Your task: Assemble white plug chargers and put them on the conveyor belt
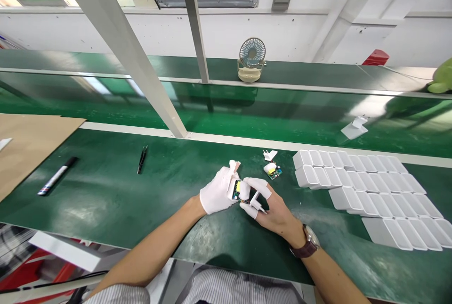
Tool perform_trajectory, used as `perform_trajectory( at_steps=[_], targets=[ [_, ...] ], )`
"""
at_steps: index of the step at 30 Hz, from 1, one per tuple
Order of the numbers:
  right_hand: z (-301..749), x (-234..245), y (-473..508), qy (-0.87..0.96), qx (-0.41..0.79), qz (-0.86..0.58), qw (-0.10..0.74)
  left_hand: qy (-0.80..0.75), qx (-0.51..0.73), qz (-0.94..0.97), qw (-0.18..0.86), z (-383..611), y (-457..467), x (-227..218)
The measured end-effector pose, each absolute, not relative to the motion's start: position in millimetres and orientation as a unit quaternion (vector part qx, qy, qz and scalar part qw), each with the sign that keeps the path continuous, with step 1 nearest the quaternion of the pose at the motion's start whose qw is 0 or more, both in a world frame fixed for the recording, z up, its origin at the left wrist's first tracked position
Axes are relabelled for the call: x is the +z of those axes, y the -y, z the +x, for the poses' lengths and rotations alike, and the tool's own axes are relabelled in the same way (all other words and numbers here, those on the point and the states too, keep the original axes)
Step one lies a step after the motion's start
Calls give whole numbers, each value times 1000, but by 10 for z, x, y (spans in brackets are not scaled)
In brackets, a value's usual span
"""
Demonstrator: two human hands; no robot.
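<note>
My left hand point(218, 192), in a white glove, is closed around a white plastic housing, mostly hidden by the fingers. Between both hands a small green circuit board point(237, 190) with yellow and white parts sits at the housing's opening; how far in it is I cannot tell. My right hand point(273, 209), with white covers on some fingers, grips the board's near end. A white plug piece point(257, 201) with prongs lies within the right hand's fingers. Just beyond the hands, a second circuit board point(272, 170) rests on the green table, beside another white plug piece point(270, 155).
Rows of white plastic housings point(367, 200) stand at the right. A marker point(57, 176), a black pen-like tool point(142, 160) and cardboard point(31, 143) lie left. Behind are a slanting metal post point(141, 68), a small fan point(251, 59) and a single white piece point(354, 128).
</note>
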State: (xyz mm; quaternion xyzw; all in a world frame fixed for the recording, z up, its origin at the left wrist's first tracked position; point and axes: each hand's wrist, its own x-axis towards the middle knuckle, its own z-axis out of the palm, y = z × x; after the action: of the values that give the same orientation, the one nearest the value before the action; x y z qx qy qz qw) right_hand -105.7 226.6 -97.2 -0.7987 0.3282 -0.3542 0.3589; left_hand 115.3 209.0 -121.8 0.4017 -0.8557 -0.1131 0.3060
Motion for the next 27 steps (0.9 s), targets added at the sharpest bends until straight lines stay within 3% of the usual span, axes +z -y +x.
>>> perform_trajectory(
  at_steps=[12, 27],
  targets=[
    [-1074, -972, -2257, -285, -350, -835, 314, 853, -108, 407, 308, 1128, -2072, -1193],
    [-1077, -977, -2235, -315, -342, -822, 328, 852, -109, 407, 310, 1078, -2071, -1177]
  ],
)
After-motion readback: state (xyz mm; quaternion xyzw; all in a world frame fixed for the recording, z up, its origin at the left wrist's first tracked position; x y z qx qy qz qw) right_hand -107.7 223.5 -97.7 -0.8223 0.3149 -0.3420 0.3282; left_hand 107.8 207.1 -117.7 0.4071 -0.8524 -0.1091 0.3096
